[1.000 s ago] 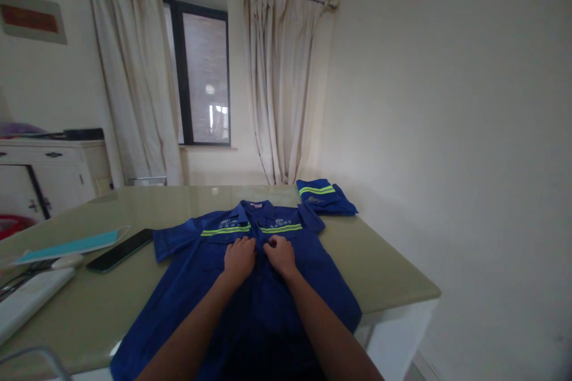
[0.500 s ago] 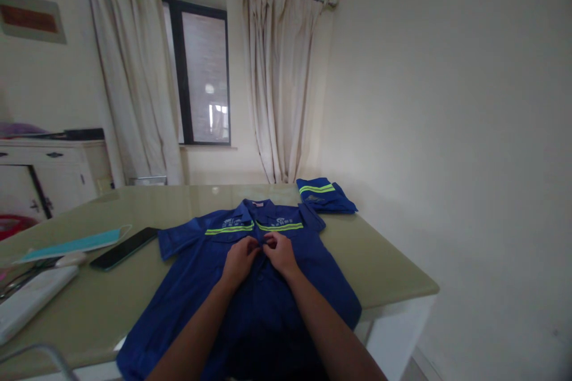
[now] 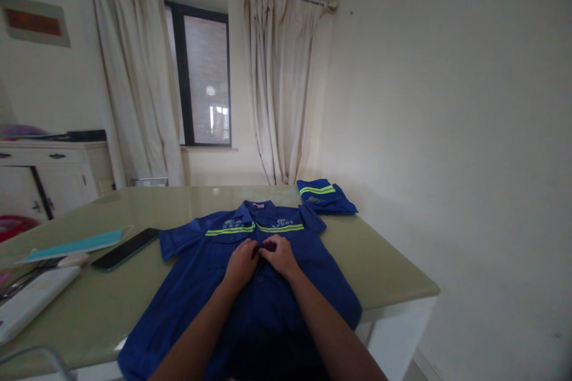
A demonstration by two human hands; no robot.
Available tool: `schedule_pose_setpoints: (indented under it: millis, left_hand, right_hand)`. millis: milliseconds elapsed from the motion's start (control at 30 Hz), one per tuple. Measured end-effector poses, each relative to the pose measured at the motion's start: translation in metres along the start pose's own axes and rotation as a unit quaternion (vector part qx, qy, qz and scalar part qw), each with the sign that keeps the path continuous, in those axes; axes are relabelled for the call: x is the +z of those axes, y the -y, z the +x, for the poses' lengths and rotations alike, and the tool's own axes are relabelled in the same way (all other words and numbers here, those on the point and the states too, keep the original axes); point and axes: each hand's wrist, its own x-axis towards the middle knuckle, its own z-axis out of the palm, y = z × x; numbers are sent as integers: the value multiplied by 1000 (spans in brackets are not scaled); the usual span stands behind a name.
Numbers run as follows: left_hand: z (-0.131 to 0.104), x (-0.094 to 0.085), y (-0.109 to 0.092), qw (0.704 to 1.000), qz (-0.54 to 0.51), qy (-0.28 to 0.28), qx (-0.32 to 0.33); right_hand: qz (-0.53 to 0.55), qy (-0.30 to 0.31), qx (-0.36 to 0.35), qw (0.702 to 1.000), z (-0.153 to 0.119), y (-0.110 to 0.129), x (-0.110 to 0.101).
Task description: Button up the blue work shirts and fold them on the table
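A blue short-sleeved work shirt (image 3: 192, 297) with yellow-green chest stripes lies spread face up, its collar pointing away from me and its lower part hanging toward my body. My left hand (image 3: 242, 261) pinches the front placket just below the stripe. Close beside it, my right hand (image 3: 277, 255) grips the same placket edge between thumb and fingers. The fingertips of both hands nearly meet, and they hide the bit of cloth or button between them. Farther down the placket a button (image 3: 260, 279) shows.
On the greenish tabletop (image 3: 379, 256), a folded blue garment (image 3: 325, 196) sits at the back right. To the left lie a black phone (image 3: 127, 248), a light-blue face mask (image 3: 75, 244), a white box-like object (image 3: 38, 300) and dark cables. A wall rises on the right.
My right thumb and fingers have shifted slightly at the placket, with a wider gap now between them. The shirt stays in place; the view has tipped very slightly.
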Motion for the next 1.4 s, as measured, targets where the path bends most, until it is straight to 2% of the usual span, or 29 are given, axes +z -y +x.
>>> schedule_pose_setpoints:
  millis: [67,233,400,567,767,1033,1400]
  left_hand:
    - [1,1,3,1000,-11,-9,-4]
    - [1,0,6,999,-40,-21,-3]
    - [0,-2,3,999,-46,-4,8]
    - [-2,-3,-3,999,-48,-6,12]
    - [-2,0,-1,999,-49,0,23]
    - [2,5,9,998,-51,-21,-11]
    - [-4,-1,-2,998,-47,-22,21]
  right_hand:
    - [-9,-6,-6,1000,0,-2,1]
    - [-56,-53,50,996,2,-3,1]
    - [-48,-48,36,997,1,-1,1]
    - [-71,-58,60,994,1,1,0]
    - [-47,-31,54,997,0,2,-1]
    - [3,16,9,1000,-2,2,-1]
    - [-71,-72,63,993,1,-1,1]
